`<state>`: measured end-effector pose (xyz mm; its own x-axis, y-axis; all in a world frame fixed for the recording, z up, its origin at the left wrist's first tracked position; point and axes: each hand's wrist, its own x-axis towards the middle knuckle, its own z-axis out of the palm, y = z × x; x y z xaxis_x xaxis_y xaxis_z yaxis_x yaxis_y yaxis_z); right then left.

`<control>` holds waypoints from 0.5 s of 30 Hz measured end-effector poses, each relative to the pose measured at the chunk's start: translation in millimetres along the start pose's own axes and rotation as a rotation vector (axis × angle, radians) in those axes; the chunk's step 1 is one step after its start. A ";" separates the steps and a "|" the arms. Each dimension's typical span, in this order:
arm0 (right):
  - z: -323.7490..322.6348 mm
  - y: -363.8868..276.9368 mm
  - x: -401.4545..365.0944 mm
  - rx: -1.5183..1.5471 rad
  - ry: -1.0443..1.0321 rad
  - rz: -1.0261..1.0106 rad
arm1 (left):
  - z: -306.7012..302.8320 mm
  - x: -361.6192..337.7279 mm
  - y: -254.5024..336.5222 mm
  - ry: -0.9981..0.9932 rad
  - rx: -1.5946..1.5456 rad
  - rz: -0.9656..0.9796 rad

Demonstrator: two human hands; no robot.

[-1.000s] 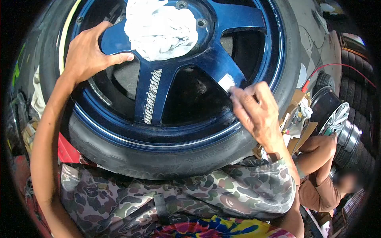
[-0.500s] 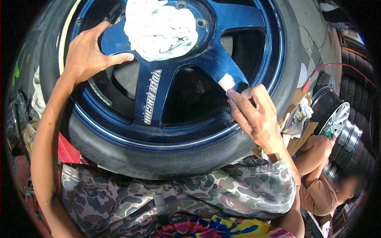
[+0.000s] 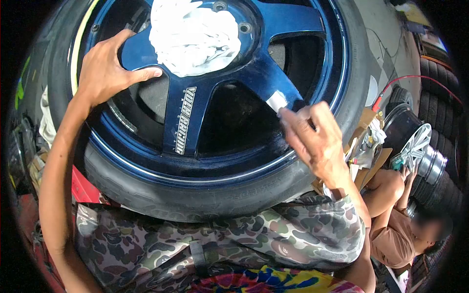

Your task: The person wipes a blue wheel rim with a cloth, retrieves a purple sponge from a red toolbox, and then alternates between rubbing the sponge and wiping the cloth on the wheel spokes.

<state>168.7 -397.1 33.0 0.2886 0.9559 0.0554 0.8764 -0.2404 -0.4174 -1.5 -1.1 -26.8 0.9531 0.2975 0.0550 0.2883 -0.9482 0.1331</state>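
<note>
A blue five-spoke car wheel (image 3: 254, 80) with its tyre (image 3: 205, 205) lies in front of my lap. My left hand (image 3: 105, 68) rests open on the upper left spoke, thumb and fingers spread around its end. My right hand (image 3: 317, 141), blurred by motion, is at the lower right spoke with fingers pinched together. Its fingertips are at the edge of a small white rectangular patch (image 3: 277, 101) on that spoke; what they hold, if anything, is hidden. Pale dust marks the spoke nearby. A crumpled white cloth (image 3: 195, 41) covers much of the hub.
To the right, a person in a brown shirt (image 3: 391, 239) sits by a silver wheel rim (image 3: 415, 146). Stacked tyres (image 3: 437, 107) line the far right. Cardboard (image 3: 373, 171) and a red hose (image 3: 415, 77) are close to the wheel. Something red (image 3: 85, 185) shows at lower left.
My right hand's fingers have blurred with a small movement at the spoke. The wheel sits slightly further left in view. My left hand keeps its place on the spoke.
</note>
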 end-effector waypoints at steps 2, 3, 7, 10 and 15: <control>2.1 5.0 0.4 -0.047 0.018 0.021 | 2.7 -1.5 -3.6 0.023 0.018 0.022; 2.9 4.7 -0.1 -0.043 0.025 0.019 | 3.5 -1.4 -3.9 0.050 0.037 0.045; 0.2 -3.1 2.5 0.014 -0.005 -0.012 | 1.5 -1.1 -2.8 -0.018 -0.027 -0.004; 2.7 -0.3 3.8 -0.022 0.037 0.025 | 1.2 -0.3 -1.0 -0.002 -0.016 0.008; 2.9 2.1 0.9 0.015 0.023 -0.014 | 4.0 -0.8 -4.1 -0.002 -0.002 -0.001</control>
<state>169.6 -396.2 29.5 0.2848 0.9551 0.0819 0.8747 -0.2240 -0.4297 -3.0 2.2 -31.4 0.9529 0.2986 0.0533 0.2894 -0.9476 0.1352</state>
